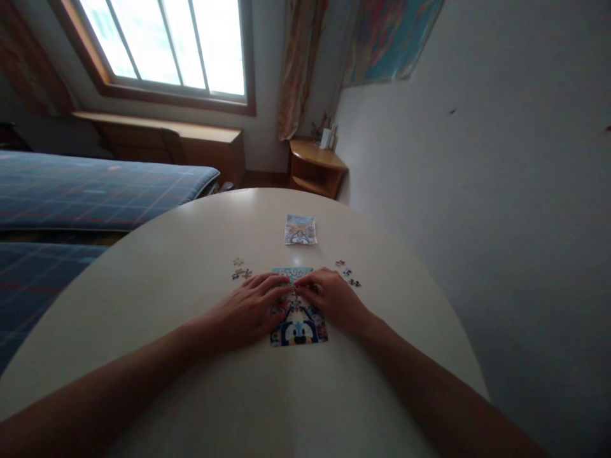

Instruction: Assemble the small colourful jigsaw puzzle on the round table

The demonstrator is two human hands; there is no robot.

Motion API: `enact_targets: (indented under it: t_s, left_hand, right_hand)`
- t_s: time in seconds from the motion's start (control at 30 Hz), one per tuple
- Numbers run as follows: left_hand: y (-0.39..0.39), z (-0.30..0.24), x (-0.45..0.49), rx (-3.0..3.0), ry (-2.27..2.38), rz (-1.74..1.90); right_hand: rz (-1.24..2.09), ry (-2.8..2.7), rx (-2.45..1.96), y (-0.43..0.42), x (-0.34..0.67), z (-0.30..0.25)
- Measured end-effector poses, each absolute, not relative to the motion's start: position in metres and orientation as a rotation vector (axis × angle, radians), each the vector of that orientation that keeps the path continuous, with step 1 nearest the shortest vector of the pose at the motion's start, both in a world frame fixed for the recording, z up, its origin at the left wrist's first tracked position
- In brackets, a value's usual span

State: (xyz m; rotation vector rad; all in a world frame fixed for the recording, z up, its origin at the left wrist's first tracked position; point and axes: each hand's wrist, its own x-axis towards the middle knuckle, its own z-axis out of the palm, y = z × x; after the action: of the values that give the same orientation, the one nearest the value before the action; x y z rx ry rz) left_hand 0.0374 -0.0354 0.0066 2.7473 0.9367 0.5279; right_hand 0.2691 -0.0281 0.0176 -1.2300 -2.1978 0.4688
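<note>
A partly joined jigsaw puzzle (299, 334) lies on the white table in front of me, with a blue cartoon dog face at its near end and lettering at its far end. My left hand (258, 302) rests over its left side, fingers stretched out and fingertips on the middle. From the right, my right hand (331, 296) reaches in, thumb and fingers pinched at a small puzzle piece (294, 289) near the centre; the fingers mostly hide it. Loose pieces (242, 273) lie left of the puzzle, and more loose pieces (354, 282) lie to its right.
Beyond the puzzle, a small printed picture sheet (300, 229) lies on the round white table (214, 222). A bed with a blue plaid cover (95, 191) stands at the left. Behind are a wooden corner shelf (317, 152) and a window; a wall runs along the right.
</note>
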Motion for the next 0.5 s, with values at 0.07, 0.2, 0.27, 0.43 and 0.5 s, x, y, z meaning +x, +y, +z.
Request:
enact_targets:
  t_s: [0.07, 0.2, 0.27, 0.43, 0.5]
  left_hand:
    - [-0.0354, 0.0068, 0.0375, 2.743, 0.939, 0.523]
    - [-0.0365, 0.0096, 0.0381, 2.738, 0.937, 0.521]
    - [-0.0371, 0.0112, 0.0384, 2.738, 0.932, 0.522]
    - [-0.0369, 0.0104, 0.0385, 2.736, 0.927, 0.519]
    - [-0.0366, 0.0094, 0.0383, 2.734, 0.933, 0.524]
  right_hand:
    - [0.452, -2.203, -1.229, -0.0281, 0.2683, 0.0183]
    - [0.46, -2.19, -1.232, -0.0279, 0.2679, 0.0181]
    - [0.477, -2.167, -1.241, -0.028, 0.2683, 0.0177]
    - [0.517, -2.12, -1.31, -0.0304, 0.2685, 0.0199]
    - [0.515, -2.132, -1.321, -0.0314, 0.2681, 0.0218]
